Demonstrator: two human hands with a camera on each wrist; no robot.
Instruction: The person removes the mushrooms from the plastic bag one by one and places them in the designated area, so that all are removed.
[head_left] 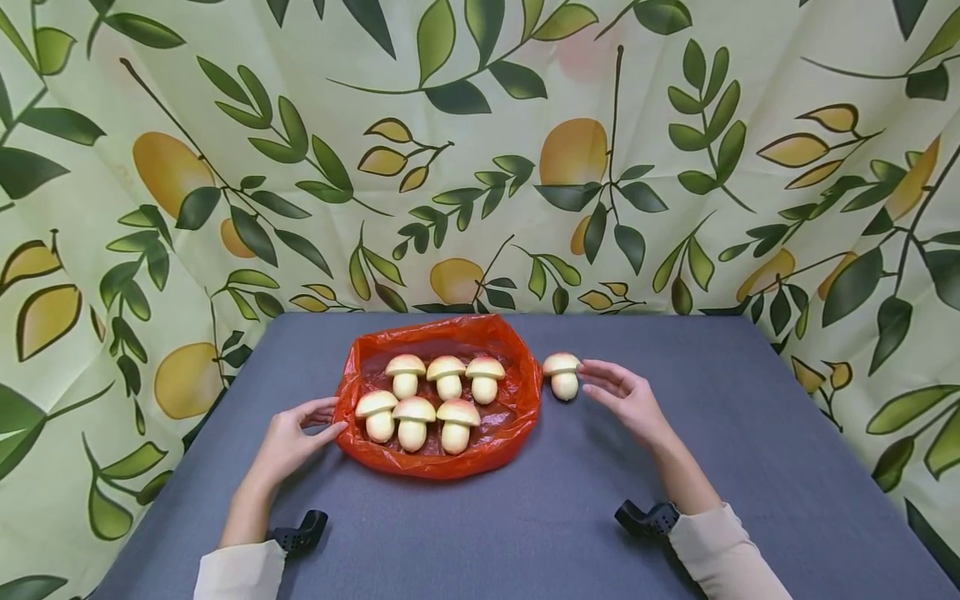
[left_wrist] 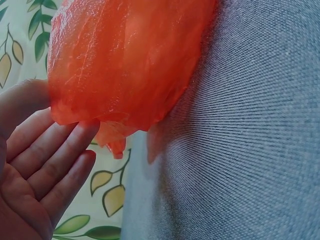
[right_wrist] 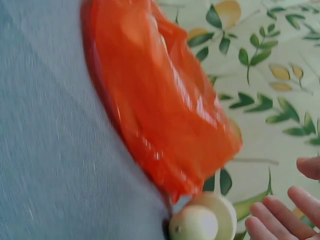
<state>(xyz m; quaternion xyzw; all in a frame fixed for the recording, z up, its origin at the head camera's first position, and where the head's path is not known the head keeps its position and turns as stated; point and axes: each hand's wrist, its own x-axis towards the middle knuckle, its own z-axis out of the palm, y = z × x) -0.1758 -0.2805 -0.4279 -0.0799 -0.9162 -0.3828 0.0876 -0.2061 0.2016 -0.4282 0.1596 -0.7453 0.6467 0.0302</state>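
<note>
A red plastic bag (head_left: 517, 433) lies with its mouth spread wide and its rim standing up. Inside are several mushroom-shaped pieces (head_left: 456, 425), pale with pink-tinged caps, in two rows of three. My left hand (head_left: 288, 442) pinches the bag's left side; in the left wrist view its thumb goes behind the red plastic (left_wrist: 125, 60) and the fingers lie against the outside. One more mushroom (head_left: 562, 375) stands just outside the bag's right edge. Beside it is my right hand (head_left: 626, 400), fingers relaxed, fingertips right at the cap's edge. The right wrist view shows this mushroom (right_wrist: 195, 222) beside the bag.
Grey-blue cloth covers the table (head_left: 480, 533). Behind and at both sides hangs a curtain (head_left: 495, 125) printed with leaves and yellow fruit. Each wrist wears a black camera mount, one on the left (head_left: 300, 533) and one on the right (head_left: 647, 518).
</note>
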